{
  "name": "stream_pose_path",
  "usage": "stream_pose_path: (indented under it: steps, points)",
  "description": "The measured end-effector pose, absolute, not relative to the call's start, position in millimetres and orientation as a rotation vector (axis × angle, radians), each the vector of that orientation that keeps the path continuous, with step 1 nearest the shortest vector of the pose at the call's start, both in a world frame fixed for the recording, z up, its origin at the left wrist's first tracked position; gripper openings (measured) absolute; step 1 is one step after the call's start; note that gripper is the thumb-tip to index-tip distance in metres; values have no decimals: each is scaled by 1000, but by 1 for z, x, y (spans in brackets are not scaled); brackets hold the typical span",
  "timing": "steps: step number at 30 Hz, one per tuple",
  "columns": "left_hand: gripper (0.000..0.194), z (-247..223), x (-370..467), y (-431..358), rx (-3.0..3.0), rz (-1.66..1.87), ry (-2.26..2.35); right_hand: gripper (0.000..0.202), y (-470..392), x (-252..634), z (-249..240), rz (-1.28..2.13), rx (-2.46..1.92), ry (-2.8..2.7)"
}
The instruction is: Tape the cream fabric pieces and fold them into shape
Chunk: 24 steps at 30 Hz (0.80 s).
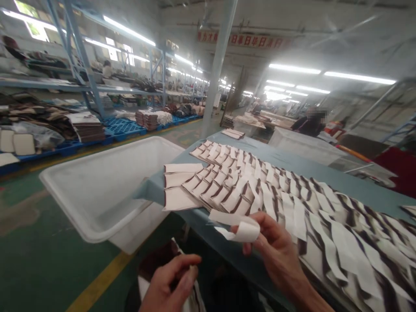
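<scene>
My right hand [276, 247] pinches a curled white strip [248, 232] between thumb and fingers, above the near edge of the table. The strip loops back on itself and its loose ends point left. Lower down, my left hand [172, 281] is closed, with thumb and index finger together over a dark brown and white fabric piece [156, 260] at my lap. The hand hides much of that piece. Rows of overlapping cream fabric pieces [224, 177] with dark brown edges cover the table, many with white strips [344, 242] lying across them.
The blue-green table [201, 225] has its left corner beside a large white plastic tub [87, 234]. A small stack of pieces [232, 133] lies at its far end. A grey post [217, 73] stands behind. Shelves [130, 90] with fabric stacks line the left. A person [308, 123] sits beyond.
</scene>
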<state>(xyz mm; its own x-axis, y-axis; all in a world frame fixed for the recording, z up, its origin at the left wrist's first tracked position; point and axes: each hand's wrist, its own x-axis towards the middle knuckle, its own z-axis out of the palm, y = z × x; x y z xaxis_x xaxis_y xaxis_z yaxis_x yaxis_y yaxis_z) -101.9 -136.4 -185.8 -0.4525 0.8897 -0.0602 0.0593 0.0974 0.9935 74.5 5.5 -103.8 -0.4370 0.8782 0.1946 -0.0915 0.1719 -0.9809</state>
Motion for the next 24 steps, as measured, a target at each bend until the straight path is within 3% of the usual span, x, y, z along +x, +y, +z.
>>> stream_pose_path:
  steps: [5, 14, 17, 22, 24]
  points:
    - [66, -174, -70, -143, 846, 1358, 1308, 32, -55, 93, -148, 1754, -752, -1181]
    - [48, -165, -38, -146, 724, 1351, 1139, 32, -89, 118, -180, 2000, -810, -1006]
    - [44, -165, -37, -148, 776, 1377, 1339, 28, -85, 126, -185, 1817, -814, -1129]
    - [47, -161, -40, -152, 1044, 1312, 1678, 5, -72, 139, -174, 1180, -720, -1531]
    - [51, -155, -40, -153, 1139, 1252, 1722, 5, -68, 142, -166, 941, -608, -1673]
